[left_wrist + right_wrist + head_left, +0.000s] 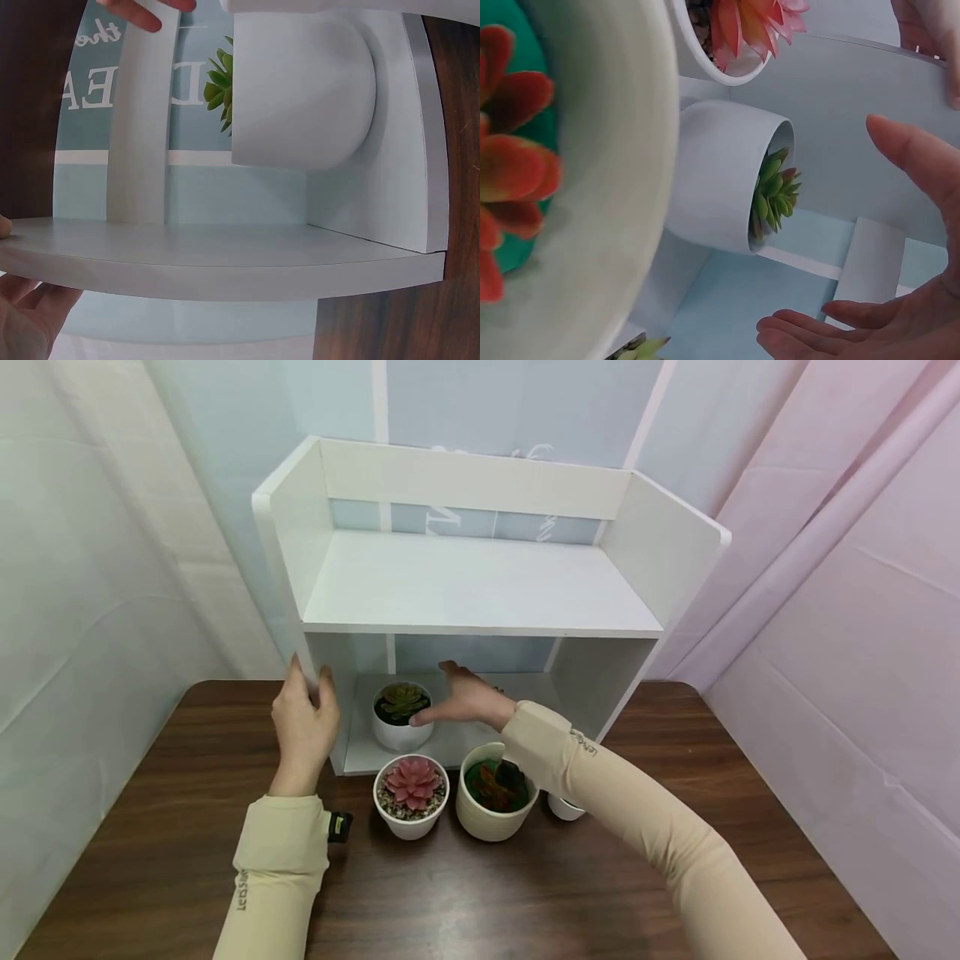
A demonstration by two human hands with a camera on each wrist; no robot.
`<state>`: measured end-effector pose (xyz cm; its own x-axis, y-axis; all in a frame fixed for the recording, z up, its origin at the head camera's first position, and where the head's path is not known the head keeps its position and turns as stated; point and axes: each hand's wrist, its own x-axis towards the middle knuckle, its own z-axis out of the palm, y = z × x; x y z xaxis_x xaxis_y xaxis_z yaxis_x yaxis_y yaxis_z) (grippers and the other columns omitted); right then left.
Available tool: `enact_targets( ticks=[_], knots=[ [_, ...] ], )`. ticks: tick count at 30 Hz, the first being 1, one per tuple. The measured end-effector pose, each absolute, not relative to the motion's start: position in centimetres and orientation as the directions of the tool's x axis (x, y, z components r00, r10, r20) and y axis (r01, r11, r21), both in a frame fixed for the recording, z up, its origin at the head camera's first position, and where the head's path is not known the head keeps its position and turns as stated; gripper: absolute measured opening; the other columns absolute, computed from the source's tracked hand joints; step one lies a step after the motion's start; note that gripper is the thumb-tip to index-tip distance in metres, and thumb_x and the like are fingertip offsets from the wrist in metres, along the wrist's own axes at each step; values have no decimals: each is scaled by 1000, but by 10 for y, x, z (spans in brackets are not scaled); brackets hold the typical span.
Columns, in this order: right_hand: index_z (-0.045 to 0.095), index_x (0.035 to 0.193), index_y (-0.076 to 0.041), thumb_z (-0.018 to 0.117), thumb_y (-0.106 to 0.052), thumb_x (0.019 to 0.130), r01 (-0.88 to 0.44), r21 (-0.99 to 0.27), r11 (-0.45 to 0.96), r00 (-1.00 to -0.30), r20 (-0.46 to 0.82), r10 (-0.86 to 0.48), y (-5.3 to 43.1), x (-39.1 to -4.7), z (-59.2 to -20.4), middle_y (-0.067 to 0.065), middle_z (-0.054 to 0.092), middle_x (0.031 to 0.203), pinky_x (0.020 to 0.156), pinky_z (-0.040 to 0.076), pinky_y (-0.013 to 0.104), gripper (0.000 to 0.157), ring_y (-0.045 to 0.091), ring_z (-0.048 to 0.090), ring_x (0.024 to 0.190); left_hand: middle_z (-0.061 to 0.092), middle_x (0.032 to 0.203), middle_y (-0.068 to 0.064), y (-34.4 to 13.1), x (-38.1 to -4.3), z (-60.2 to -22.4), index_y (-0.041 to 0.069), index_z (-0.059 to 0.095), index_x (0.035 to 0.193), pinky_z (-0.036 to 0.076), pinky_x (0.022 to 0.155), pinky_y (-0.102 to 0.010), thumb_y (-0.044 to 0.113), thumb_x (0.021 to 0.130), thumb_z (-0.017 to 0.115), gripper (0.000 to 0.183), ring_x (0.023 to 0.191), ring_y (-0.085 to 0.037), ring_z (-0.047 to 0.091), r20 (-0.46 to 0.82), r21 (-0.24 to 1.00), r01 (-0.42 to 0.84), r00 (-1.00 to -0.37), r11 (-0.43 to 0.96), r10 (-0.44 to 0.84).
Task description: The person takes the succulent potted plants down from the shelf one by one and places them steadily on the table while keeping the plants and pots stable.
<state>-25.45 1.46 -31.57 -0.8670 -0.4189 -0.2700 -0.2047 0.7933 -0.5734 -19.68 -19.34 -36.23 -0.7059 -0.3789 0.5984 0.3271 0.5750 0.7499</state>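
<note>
A green succulent in a white pot [402,737] stands on the lower level of a white shelf unit [480,583], close to its left side. Beside that pot, my right hand [472,695] reaches in with thumb and fingers spread apart; the right wrist view shows a gap between this hand and the pot. My left hand [303,727] holds the front edge of the unit's left side panel [225,277], thumb on the inner face and fingers outside. In front of the unit stands a pink succulent in a white pot [410,827].
Right of the pink plant is a cream pot [487,822] with a red-orange succulent, below my right forearm. A smaller white pot [564,810] is partly hidden by the sleeve. Everything stands on a dark brown wooden table [420,910], with light cloth around it.
</note>
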Motion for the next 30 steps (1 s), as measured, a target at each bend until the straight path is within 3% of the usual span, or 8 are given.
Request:
enact_targets(
  ticks=[12, 30],
  knots=[
    [6, 153, -2, 77, -41, 77, -158, -587, 794, -860, -313, -403, -5, -264, -328, 18, 11, 160, 113, 28, 42, 111, 30, 17, 147, 62, 112, -32, -193, -197, -363, -6, 53, 123, 46, 79, -61, 11, 97, 50, 32, 100, -50, 61, 591, 755, 320, -710, 573, -382],
    [10, 151, 5, 78, -38, 76, -213, -560, 800, -867, -270, -419, -31, -267, -345, 25, 18, 156, 107, 37, 42, 110, 33, 29, 142, 61, 116, -31, -195, -198, -364, -5, 52, 126, 45, 82, -62, 12, 97, 49, 34, 103, -49, 59, 583, 759, 314, -718, 570, -381]
  ],
)
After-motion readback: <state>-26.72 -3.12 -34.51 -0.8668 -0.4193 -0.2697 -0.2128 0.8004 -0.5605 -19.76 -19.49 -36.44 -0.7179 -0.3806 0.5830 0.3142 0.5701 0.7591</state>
